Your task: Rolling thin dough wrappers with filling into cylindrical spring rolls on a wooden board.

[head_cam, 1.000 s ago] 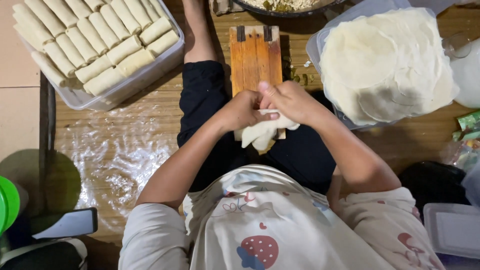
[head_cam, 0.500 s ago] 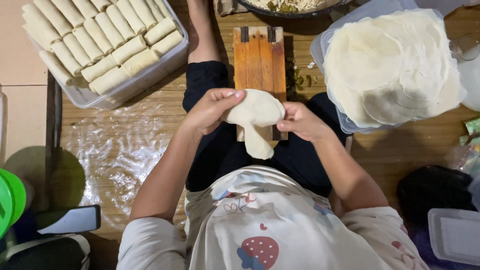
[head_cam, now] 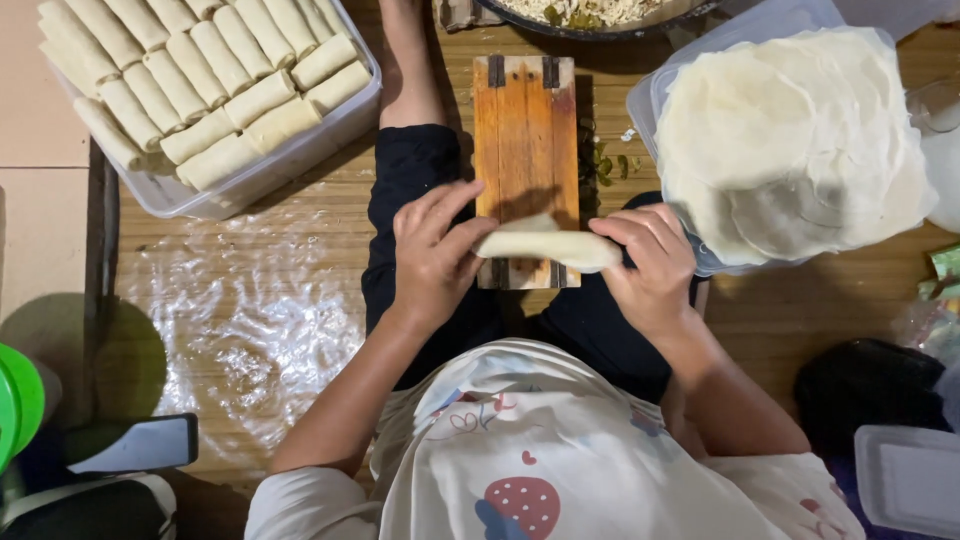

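Observation:
A pale rolled wrapper [head_cam: 548,247] lies across the near end of a small wooden board [head_cam: 526,130]. My left hand [head_cam: 432,254] grips its left end with the fingers curled over it. My right hand [head_cam: 650,268] grips its right end. A loose flap of the wrapper sticks up behind the roll. The board rests over my dark-clothed legs.
A clear tub [head_cam: 300,150] at the upper left holds several finished rolls [head_cam: 205,75]. A clear container with a stack of thin round wrappers [head_cam: 790,140] stands at the right. A dark bowl of filling [head_cam: 590,12] sits at the top edge. Crinkled plastic sheet [head_cam: 250,320] covers the wooden floor at left.
The wrapper was held up folded in both hands. It is now rolled into a log and lowered onto the board, with a hand at each end.

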